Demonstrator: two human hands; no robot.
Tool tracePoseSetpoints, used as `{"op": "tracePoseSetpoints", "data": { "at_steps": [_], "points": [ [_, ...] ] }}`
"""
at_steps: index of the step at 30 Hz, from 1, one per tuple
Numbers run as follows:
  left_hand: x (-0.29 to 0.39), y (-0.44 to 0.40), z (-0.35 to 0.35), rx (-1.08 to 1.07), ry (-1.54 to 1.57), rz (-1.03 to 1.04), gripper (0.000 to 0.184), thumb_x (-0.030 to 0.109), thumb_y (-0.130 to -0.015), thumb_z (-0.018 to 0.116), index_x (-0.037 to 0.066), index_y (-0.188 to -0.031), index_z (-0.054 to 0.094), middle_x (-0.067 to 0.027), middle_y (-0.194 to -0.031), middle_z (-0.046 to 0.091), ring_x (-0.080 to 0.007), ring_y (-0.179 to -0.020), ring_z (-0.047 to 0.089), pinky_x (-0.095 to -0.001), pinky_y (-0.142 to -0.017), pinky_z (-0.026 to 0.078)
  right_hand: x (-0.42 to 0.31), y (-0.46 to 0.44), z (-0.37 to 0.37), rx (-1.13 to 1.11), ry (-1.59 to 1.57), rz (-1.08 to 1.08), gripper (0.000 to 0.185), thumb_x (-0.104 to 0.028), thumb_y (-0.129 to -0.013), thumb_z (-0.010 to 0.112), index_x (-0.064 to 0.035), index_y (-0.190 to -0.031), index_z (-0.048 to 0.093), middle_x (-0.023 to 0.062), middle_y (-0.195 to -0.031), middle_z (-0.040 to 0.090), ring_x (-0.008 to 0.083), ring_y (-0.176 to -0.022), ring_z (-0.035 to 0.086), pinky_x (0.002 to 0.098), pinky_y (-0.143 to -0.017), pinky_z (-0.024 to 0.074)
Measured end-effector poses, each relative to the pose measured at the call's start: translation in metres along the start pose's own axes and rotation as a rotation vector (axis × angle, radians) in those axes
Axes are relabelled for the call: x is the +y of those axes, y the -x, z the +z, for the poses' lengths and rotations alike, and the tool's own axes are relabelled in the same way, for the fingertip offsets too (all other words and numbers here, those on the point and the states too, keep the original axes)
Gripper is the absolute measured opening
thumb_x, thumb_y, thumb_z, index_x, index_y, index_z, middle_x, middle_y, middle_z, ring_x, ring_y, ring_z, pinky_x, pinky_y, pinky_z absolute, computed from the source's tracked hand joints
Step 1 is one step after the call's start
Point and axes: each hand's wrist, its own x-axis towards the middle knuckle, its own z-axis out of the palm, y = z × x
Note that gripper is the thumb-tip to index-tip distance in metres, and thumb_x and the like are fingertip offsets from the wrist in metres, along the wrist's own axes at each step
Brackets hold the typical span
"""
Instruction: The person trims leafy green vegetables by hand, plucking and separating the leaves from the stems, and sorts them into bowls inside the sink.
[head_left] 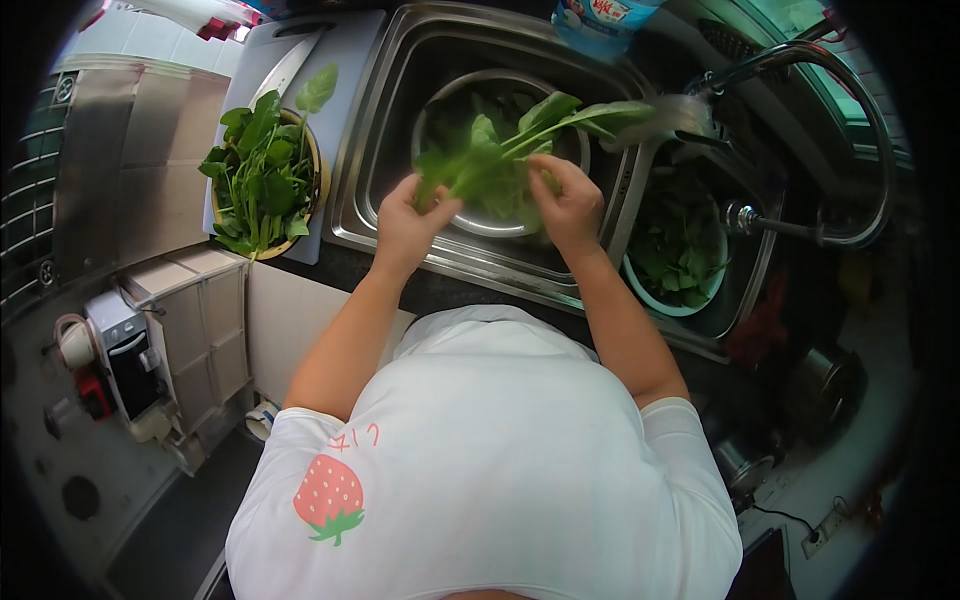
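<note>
Over the large sink (352, 185), my left hand (412, 222) is closed round a bunch of leafy greens (475, 165), partly smeared by motion. My right hand (568, 200) pinches at the right side of that bunch, its thumb and fingers pressed together on the greens. Some long stems and broad leaves stick out to the right, towards the tap. Below both hands, a round metal basin (500, 227) sits in the sink with more greens showing dimly inside.
Left of the sink, a bowl heaped with greens (265, 180) and a knife (290, 65) lie on a cutting board (350, 45). The smaller right sink holds a pale basin (680, 308) of leaves. A curved tap (885, 170) and a blue bottle (603, 25) stand behind.
</note>
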Motion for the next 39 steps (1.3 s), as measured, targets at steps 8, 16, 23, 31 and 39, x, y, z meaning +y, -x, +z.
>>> {"op": "tracePoseSetpoints", "data": {
  "at_steps": [8, 16, 23, 31, 39],
  "points": [
    [0.010, 0.020, 0.007, 0.044, 0.140, 0.095, 0.016, 0.000, -0.076, 0.067, 0.003, -0.090, 0.058, 0.0028, -0.076, 0.057, -0.0034, -0.066, 0.050, -0.0178, -0.060, 0.042, -0.034, -0.017, -0.016, -0.097, 0.312, -0.435, 0.029, -0.009, -0.061, 0.070, -0.0132, -0.089, 0.065, 0.0010, -0.063, 0.052, 0.0184, -0.058, 0.055, 0.0301, -0.050, 0.0446],
    [0.007, 0.020, -0.005, 0.085, 0.186, 0.219, 0.012, -0.001, -0.076, 0.068, 0.004, -0.084, 0.060, 0.0042, -0.072, 0.055, -0.0030, -0.063, 0.046, -0.0180, -0.059, 0.040, -0.011, -0.030, -0.047, -0.139, 0.426, -0.447, 0.024, -0.008, -0.062, 0.069, -0.0140, -0.085, 0.065, 0.0012, -0.067, 0.054, 0.0185, -0.060, 0.057, 0.0300, -0.051, 0.0458],
    [0.010, 0.023, 0.001, 0.111, 0.073, 0.168, 0.020, -0.001, -0.076, 0.070, 0.006, -0.071, 0.051, -0.0038, -0.079, 0.061, -0.0061, -0.070, 0.055, -0.0197, -0.064, 0.046, 0.016, -0.031, -0.033, 0.035, -0.712, 0.617, 0.002, -0.010, -0.076, 0.062, -0.0089, -0.078, 0.062, -0.0025, -0.064, 0.056, 0.0080, -0.052, 0.049, 0.0212, -0.049, 0.0382],
    [0.011, 0.015, 0.000, 0.066, 0.041, 0.250, 0.016, 0.003, -0.076, 0.071, 0.000, -0.089, 0.062, 0.0021, -0.073, 0.060, -0.0027, -0.064, 0.052, -0.0171, -0.060, 0.043, -0.020, -0.062, -0.067, -0.427, 0.083, 0.121, 0.017, -0.023, -0.081, 0.057, -0.0073, -0.087, 0.057, 0.0098, -0.077, 0.060, 0.0240, -0.067, 0.058, 0.0326, -0.059, 0.0439],
    [0.027, 0.007, 0.003, 0.006, 0.043, 0.169, 0.015, 0.006, -0.075, 0.073, 0.003, -0.084, 0.062, 0.0059, -0.066, 0.053, -0.0020, -0.059, 0.045, -0.0172, -0.056, 0.037, -0.012, -0.074, -0.034, -0.938, -0.035, 0.003, 0.018, -0.020, -0.076, 0.061, -0.0060, -0.086, 0.066, 0.0048, -0.067, 0.060, 0.0162, -0.067, 0.059, 0.0293, -0.060, 0.0440]
  ]
}}
